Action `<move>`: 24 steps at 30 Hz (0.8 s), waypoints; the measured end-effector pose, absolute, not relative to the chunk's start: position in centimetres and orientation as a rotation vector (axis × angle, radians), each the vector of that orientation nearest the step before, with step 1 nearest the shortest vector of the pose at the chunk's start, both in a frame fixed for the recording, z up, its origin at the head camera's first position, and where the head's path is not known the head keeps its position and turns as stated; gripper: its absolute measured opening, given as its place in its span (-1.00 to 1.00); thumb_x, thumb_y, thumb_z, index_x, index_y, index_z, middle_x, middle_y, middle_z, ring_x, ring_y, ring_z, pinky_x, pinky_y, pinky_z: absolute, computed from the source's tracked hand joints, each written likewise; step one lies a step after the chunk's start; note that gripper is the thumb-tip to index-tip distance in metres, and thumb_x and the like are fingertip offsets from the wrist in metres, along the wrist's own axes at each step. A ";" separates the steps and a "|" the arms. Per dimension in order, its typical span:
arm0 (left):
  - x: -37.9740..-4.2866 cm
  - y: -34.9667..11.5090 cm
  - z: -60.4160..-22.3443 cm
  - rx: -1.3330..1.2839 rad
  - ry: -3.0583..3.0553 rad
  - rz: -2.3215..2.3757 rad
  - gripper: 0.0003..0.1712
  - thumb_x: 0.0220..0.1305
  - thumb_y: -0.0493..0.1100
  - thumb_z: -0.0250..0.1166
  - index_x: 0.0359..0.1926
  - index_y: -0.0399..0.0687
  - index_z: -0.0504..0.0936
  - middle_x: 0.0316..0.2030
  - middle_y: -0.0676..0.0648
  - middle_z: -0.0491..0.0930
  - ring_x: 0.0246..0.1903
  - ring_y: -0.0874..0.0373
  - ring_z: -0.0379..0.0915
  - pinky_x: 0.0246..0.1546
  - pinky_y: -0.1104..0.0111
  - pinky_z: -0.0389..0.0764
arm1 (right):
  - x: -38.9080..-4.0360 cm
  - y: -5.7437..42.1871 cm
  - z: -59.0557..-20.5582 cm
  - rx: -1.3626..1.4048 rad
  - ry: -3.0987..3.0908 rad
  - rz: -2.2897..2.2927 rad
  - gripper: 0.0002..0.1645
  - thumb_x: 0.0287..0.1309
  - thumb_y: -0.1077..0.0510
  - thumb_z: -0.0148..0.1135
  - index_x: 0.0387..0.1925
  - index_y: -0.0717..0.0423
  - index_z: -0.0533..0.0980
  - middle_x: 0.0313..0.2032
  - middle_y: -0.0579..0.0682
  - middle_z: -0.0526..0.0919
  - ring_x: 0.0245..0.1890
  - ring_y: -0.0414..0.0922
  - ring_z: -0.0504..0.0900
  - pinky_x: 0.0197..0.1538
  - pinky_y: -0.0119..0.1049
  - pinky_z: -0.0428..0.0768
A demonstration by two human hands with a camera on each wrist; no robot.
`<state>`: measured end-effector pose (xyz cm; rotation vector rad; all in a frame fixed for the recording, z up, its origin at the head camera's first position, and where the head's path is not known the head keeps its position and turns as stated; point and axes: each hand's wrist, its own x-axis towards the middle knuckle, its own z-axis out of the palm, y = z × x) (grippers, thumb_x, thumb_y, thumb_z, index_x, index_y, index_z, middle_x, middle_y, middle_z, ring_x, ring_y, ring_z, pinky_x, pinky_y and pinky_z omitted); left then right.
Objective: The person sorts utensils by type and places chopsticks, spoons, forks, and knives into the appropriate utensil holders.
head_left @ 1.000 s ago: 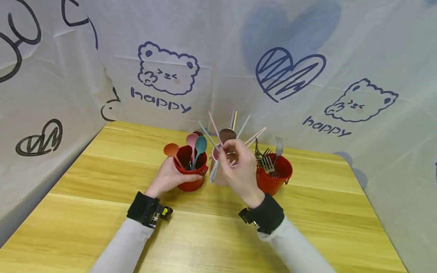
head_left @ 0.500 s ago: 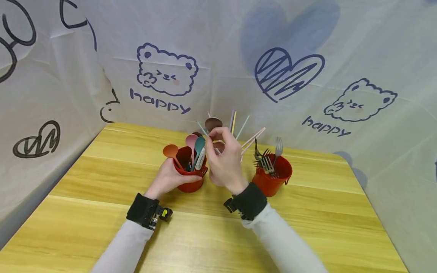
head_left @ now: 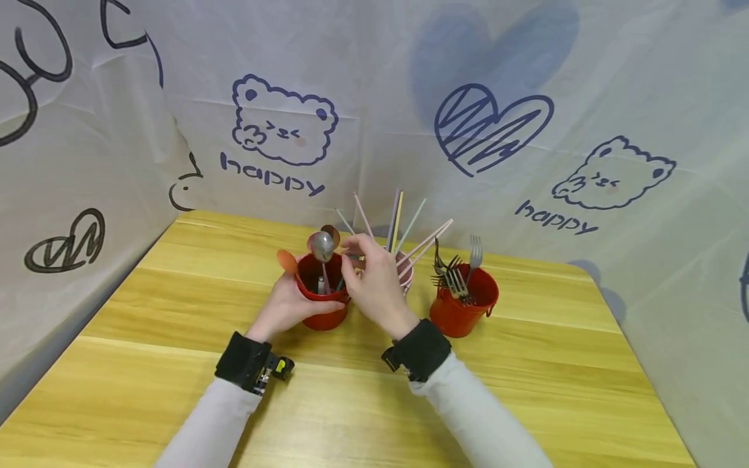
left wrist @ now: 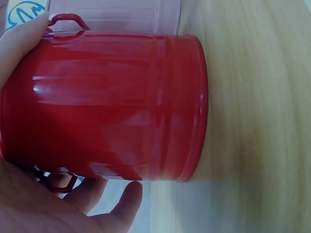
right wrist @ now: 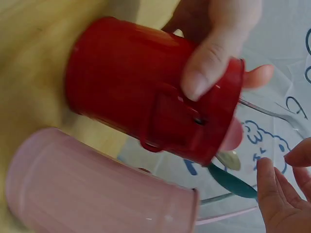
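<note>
My left hand [head_left: 285,307] grips a small red bucket [head_left: 324,320] near its rim, thumb across the front. In the left wrist view, the red bucket [left wrist: 107,107] stands upright on the table. Inside are an orange spoon [head_left: 287,261], a brown spoon [head_left: 332,234], a pink one partly hidden, a teal spoon [right wrist: 233,182] and a metal spoon [head_left: 322,246]. My right hand [head_left: 377,286] is at the bucket's right rim, beside the teal spoon. In the right wrist view, thumb and fingers [right wrist: 268,179] stand apart, with nothing pinched; whether they touch the teal spoon I cannot tell.
A pink bucket [right wrist: 97,184] with several straws [head_left: 394,221] stands just right of the held bucket, partly behind my right hand. Farther right is another red bucket [head_left: 459,317] holding several forks [head_left: 456,283]. A white printed cloth [head_left: 386,130] hangs behind the wooden table [head_left: 339,416].
My right hand has carried the metal spoon left from above the pink bucket and let it go in the red bucket. My left hand has kept its grip.
</note>
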<state>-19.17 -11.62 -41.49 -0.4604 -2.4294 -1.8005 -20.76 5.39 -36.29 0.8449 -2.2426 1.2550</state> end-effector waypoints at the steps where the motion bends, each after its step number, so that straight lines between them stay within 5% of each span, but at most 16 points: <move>1: -18.9 -11.6 -41.1 -0.460 -2.426 -1.801 -0.04 -0.16 -0.25 0.54 0.27 -0.22 0.23 0.15 -0.26 0.41 0.11 -0.15 0.36 0.14 -0.02 0.37 | -20.7 5.5 -36.6 0.842 -2.257 1.234 -0.79 0.18 0.34 0.11 -0.13 0.27 0.49 -0.21 0.16 0.62 -0.28 -0.13 0.66 -0.23 -0.38 0.64; 24: -19.0 -11.2 -40.6 -0.519 -2.379 -1.858 -0.12 -0.19 -0.32 0.54 0.19 -0.34 0.30 0.06 -0.38 0.44 0.07 -0.29 0.35 0.11 -0.08 0.37 | -16.9 9.1 -40.4 0.795 -2.549 1.485 -0.81 0.10 0.35 0.19 -0.20 0.21 0.52 -0.38 -0.02 0.60 -0.39 -0.18 0.57 -0.34 -0.30 0.62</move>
